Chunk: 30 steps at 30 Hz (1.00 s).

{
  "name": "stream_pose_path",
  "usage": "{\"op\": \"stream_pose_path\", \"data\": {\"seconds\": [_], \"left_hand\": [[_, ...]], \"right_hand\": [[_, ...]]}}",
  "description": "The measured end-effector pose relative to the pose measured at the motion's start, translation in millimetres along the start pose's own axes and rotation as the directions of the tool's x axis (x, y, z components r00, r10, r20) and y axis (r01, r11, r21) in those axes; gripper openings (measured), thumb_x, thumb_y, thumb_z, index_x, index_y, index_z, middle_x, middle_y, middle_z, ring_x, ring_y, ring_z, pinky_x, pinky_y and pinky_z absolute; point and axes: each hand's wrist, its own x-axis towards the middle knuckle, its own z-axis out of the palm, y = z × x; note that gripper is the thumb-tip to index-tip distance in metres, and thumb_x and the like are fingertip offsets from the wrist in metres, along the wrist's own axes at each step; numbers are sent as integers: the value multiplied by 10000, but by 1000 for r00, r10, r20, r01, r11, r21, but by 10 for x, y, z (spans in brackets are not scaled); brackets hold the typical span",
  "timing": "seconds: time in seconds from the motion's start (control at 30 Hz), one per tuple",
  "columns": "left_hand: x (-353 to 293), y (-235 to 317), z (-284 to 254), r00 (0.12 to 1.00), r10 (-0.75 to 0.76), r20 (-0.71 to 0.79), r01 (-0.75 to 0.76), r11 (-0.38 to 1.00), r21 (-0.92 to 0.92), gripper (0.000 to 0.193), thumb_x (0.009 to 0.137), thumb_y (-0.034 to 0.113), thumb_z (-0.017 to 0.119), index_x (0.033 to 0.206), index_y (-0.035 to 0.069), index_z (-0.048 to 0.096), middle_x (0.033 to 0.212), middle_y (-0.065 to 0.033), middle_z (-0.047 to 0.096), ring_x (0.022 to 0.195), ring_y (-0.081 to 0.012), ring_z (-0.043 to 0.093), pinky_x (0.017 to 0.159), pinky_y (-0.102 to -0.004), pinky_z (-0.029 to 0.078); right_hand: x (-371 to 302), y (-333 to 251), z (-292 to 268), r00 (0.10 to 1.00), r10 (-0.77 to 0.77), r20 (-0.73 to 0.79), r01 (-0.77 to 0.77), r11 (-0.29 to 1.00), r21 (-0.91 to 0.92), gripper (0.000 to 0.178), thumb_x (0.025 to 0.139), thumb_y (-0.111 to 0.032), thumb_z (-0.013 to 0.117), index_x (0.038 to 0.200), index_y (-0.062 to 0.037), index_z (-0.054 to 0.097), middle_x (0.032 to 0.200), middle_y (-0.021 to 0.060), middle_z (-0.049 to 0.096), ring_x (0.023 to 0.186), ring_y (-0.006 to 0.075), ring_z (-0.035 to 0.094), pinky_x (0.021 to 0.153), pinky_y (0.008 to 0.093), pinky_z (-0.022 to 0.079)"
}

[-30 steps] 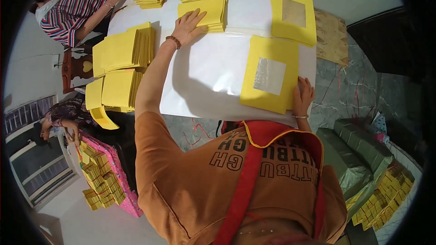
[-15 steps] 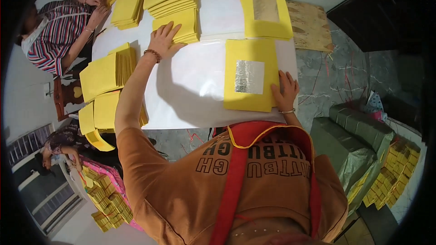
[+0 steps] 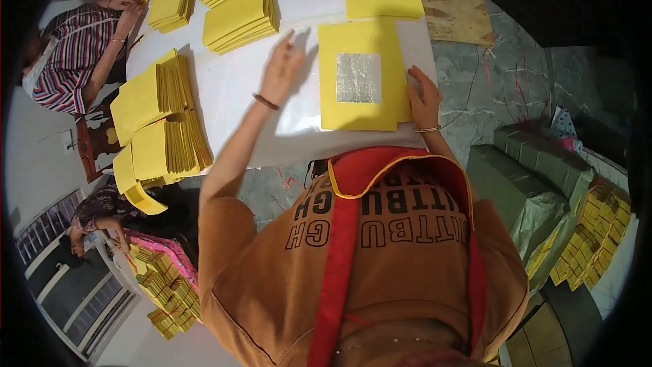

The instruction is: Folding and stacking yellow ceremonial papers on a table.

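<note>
Sheets (image 3: 358, 78), right edge by right hand (image 3: 425, 100), open tabletop (image 3: 221, 88) leftward

White, glossy counter (image 3: 227, 88) carried two flat, rectangular yellow paper piles (image 3: 390, 81), each topped by a metallic square (image 3: 358, 78), along its right side. Folded yellow paper stacks (image 3: 241, 19) lay toward far left; more lined the left edge.

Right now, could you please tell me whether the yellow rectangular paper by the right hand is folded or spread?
Spread: the yellow rectangular paper lies flat on the white-covered table, its whole silver square facing up.
</note>
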Motion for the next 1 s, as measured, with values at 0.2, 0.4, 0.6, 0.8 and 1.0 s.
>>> {"op": "stream_pose_path", "data": {"seconds": [0.2,0.4,0.6,0.8,1.0], "left_hand": [[-710,9,944,980,-169,-110,72,802,-593,549,873,119,423,1321,-39,149,1348,-200,240,1256,-261,239,1023,-325,197],[-694,283,1283,934,-216,-284,29,838,-545,542,876,144,413,1312,-53,158,1353,-200,215,1258,-264,222,1030,-326,174],[-685,184,1318,935,-203,-290,25,856,-517,516,872,159,426,1293,-52,215,1337,-186,258,1248,-264,240,1021,-327,201],[-683,146,1370,947,-219,-234,52,825,-562,528,834,82,447,1290,-57,220,1332,-188,271,1245,-262,253,1019,-323,204],[-632,357,1212,920,-6,-391,-62,985,-162,390,781,10,475,1168,11,431,1191,-181,411,1061,-273,412,940,-328,307]], "right_hand": [[-119,-83,29,966,240,98,-258,853,453,407,835,-55,436,1240,-41,401,1114,166,531,998,243,524,858,304,399],[-186,-251,14,976,191,100,-202,974,106,470,826,-146,473,1264,-18,359,1107,190,522,959,263,524,852,327,389],[-162,-245,34,970,207,126,-225,964,142,512,796,-183,525,1254,-10,375,1149,182,487,1009,293,450,897,346,336],[-173,-190,62,996,50,72,-47,998,-43,527,768,-160,549,1238,7,379,1200,178,450,1069,310,410,913,357,318],[-178,-6,120,991,127,54,-135,969,205,577,745,-165,572,1245,23,355,1167,203,463,1039,323,426,903,373,321]]}}
